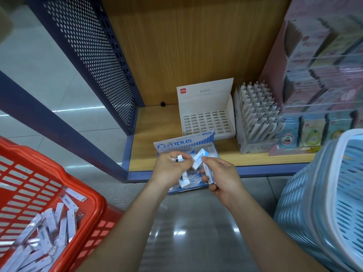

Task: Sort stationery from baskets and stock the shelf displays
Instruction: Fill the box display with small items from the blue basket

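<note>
Stocking the Campus box (176, 144) at the shelf (143, 154) front edge, just past centre toward 12 o'clock. Pinching a small white eraser (179, 158) in the left hand (170, 169); gripping a pack (209, 174) in the right hand (222, 179), fingers curled round it. Best to lay each piece flat, label up, rows tight, weight kept off the overhanging 6 o'clock end. Red basket (59, 173) waiting at 8 o'clock.

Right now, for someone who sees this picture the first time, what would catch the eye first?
Probably the two hands at the centre: the left hand and the right hand each grip small Campus packs above the blue Campus display box at the front edge of the shelf. Next, the bright red basket at lower left, holding white strip packs.
</note>
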A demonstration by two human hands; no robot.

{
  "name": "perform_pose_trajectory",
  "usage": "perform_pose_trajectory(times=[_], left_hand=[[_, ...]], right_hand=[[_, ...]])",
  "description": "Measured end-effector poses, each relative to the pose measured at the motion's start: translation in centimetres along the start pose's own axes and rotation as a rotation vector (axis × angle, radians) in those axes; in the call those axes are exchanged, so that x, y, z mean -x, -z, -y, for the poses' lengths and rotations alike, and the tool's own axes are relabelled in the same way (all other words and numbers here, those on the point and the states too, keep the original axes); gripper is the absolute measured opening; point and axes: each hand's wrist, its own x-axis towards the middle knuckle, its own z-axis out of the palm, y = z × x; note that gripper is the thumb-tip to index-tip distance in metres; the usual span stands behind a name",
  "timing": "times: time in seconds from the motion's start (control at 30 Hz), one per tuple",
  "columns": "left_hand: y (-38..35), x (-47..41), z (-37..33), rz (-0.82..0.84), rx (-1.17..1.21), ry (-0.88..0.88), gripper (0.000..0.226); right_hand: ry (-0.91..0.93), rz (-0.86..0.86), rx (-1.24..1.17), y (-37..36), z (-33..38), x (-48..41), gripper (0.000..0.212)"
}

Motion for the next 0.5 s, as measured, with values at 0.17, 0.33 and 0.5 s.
perform_pose_trajectory(times=[0.17, 0.33, 0.5], left_hand=[[-0.1, -0.5, 1.7, -0.035, -0.452, -0.012, 0.043], [-0.2, -0.7, 2.4, 0.003, -0.628, -0.003, 0.051], [-0.1, -1.2, 2.6, 0.006, -0.669, -0.031, 0.052]], right_hand=[[-0.011, -0.173, -0.121, -2.3, 1.1, -1.1, 0.006], [-0.127, -0.284, -0.34, -4.8, 1.2, -2.5, 0.014], [-0.129, -0.346, -0.318, -4.6, 0.9, -3.5, 0.021]])
